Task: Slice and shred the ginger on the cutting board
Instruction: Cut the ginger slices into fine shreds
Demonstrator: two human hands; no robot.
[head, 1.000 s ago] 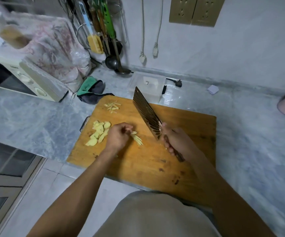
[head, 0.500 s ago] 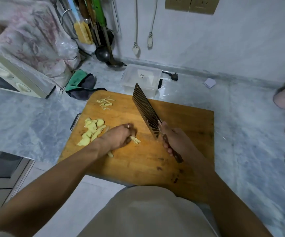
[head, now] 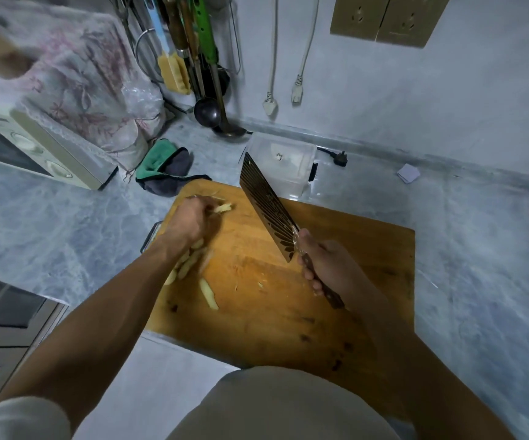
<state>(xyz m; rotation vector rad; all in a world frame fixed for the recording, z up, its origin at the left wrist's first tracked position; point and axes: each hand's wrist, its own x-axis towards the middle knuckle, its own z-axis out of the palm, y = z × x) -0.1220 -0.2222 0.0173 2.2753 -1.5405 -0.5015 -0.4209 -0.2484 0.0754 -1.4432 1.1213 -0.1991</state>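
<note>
Left hand: the left hand (head: 193, 219) is at the far left corner of the cutting board (head: 320, 312), fingers curled around a few ginger shreds (head: 223, 208).
Right hand: the right hand (head: 326, 265) grips the cleaver (head: 266, 211) by its handle, blade tilted, off the board.
Ginger: ginger slices (head: 190, 265) lie under the left wrist; one ginger piece (head: 208, 293) sits just beside them.
Bench: grey marble bench (head: 50, 217) carries the board.

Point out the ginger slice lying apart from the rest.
The lone ginger slice nearest the cutting board's front edge; the other slices cluster beside the left forearm.
</note>
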